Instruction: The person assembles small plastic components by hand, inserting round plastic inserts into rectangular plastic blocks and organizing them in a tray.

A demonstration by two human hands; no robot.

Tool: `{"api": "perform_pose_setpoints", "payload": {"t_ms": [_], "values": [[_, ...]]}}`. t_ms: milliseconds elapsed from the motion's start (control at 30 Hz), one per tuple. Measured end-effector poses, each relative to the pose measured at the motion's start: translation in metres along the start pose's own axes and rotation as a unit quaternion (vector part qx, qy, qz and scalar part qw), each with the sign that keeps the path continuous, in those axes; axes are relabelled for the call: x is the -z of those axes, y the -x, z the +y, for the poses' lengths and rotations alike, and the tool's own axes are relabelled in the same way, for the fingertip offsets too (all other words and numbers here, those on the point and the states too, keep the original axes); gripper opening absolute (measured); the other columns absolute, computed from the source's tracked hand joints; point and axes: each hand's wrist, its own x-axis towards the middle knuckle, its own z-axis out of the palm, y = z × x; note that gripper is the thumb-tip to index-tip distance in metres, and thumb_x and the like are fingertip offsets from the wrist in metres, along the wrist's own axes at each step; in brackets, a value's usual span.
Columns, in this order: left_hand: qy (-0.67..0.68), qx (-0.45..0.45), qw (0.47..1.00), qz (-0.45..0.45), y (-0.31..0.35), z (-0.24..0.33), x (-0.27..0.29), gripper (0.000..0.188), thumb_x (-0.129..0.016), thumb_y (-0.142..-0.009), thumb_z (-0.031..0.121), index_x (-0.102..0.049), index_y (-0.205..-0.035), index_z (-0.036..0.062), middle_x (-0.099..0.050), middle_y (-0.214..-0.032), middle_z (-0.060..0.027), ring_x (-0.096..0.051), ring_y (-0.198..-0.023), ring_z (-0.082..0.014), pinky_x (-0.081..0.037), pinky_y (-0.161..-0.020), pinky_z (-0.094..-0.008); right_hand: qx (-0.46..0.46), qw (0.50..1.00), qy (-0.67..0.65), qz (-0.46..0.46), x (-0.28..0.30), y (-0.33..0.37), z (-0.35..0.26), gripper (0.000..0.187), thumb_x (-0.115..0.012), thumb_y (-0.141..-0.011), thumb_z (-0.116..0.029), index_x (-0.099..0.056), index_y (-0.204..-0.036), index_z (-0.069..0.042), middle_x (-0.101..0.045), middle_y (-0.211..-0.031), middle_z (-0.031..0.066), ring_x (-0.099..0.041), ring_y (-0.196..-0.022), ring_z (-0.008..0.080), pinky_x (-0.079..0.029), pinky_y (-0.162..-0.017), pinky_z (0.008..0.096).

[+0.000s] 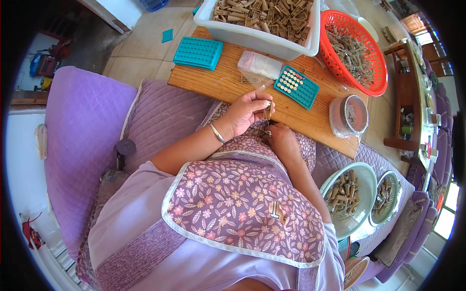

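Note:
My left hand (pixel 247 112) is raised over my lap at the table's near edge. Its thumb and fingers pinch a small brownish, partly see-through piece (pixel 267 111), whose exact kind I cannot make out. Lower and to the right, my right hand (pixel 283 140) is closed, fingers curled inward. A tiny shiny bit (pixel 268 133) shows at its fingertips, too small to name. Both hands are in front of my floral apron (pixel 233 203). Just beyond them, a teal tray (pixel 307 95) with rows of pockets lies on the table, partly filled with round, pale pieces (pixel 290 81).
On the wooden table (pixel 213 80) are stacked teal trays (pixel 198 52), a clear-wrapped packet (pixel 258 65), a white bin (pixel 257 36) of brown pieces, a red basket (pixel 335 63) and a plastic-wrapped bowl (pixel 342 121). A pale green basin (pixel 361 174) and smaller basket (pixel 395 184) stand right.

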Motion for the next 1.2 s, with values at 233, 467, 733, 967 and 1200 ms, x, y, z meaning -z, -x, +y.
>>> {"api": "perform_pose_setpoints", "payload": {"t_ms": [233, 467, 733, 967, 1200], "values": [[-0.004, 0.003, 1.0, -0.003, 0.005, 0.0, -0.004, 0.015, -0.06, -0.09, 0.007, -0.059, -0.105, 0.0075, -0.065, -0.099, -0.0088, -0.063, -0.091, -0.0173, -0.052, -0.082, -0.0292, -0.023, 0.995, -0.034, 0.086, 0.005, 0.009, -0.002, 0.014, -0.061, -0.079, -0.005, -0.065, -0.092, -0.007, -0.063, -0.088, 0.0167, -0.062, -0.083, 0.0366, -0.051, -0.073, 0.0433], [-0.039, 0.035, 0.999, -0.006, 0.009, -0.002, -0.007, 0.017, -0.062, -0.088, 0.007, -0.059, -0.105, 0.0063, -0.065, -0.099, -0.0067, -0.063, -0.092, -0.0143, -0.053, -0.081, -0.0273, -0.179, 0.818, -0.516, 0.181, 0.04, 0.014, -0.01, 0.009, -0.062, -0.086, 0.002, -0.061, -0.095, 0.003, -0.065, -0.086, 0.0051, -0.061, -0.075, 0.0105, -0.05, -0.069, 0.0229], [-0.103, 0.06, 0.993, -0.024, 0.011, -0.009, -0.014, 0.023, -0.065, -0.087, 0.005, -0.058, -0.109, 0.0039, -0.063, -0.098, -0.004, -0.062, -0.09, -0.0117, -0.052, -0.079, -0.0244, -0.136, 0.794, -0.56, 0.196, 0.033, -0.005, -0.019, 0.014, -0.065, -0.085, 0.001, -0.063, -0.099, 0.002, -0.065, -0.087, 0.0048, -0.06, -0.075, 0.0115, -0.049, -0.067, 0.0226], [-0.133, 0.068, 0.989, -0.01, 0.006, -0.011, -0.011, 0.024, -0.066, -0.087, 0.007, -0.058, -0.11, 0.0032, -0.063, -0.099, -0.0041, -0.062, -0.087, -0.0116, -0.053, -0.079, -0.0255, -0.04, 0.907, -0.315, 0.277, 0.03, -0.008, -0.017, 0.008, -0.067, -0.076, 0.001, -0.067, -0.083, -0.002, -0.06, -0.077, 0.0082, -0.057, -0.075, 0.0215, -0.044, -0.068, 0.0316], [-0.132, 0.057, 0.99, -0.017, 0.008, -0.015, -0.008, 0.023, -0.066, -0.087, 0.007, -0.061, -0.108, 0.0026, -0.064, -0.1, -0.0043, -0.06, -0.089, -0.0103, -0.051, -0.078, -0.0239, 0.031, 0.932, -0.266, 0.246, 0.038, -0.012, -0.008, 0.007, -0.066, -0.073, 0.003, -0.063, -0.076, -0.002, -0.058, -0.073, 0.0081, -0.055, -0.075, 0.0232, -0.043, -0.068, 0.0335]]}}
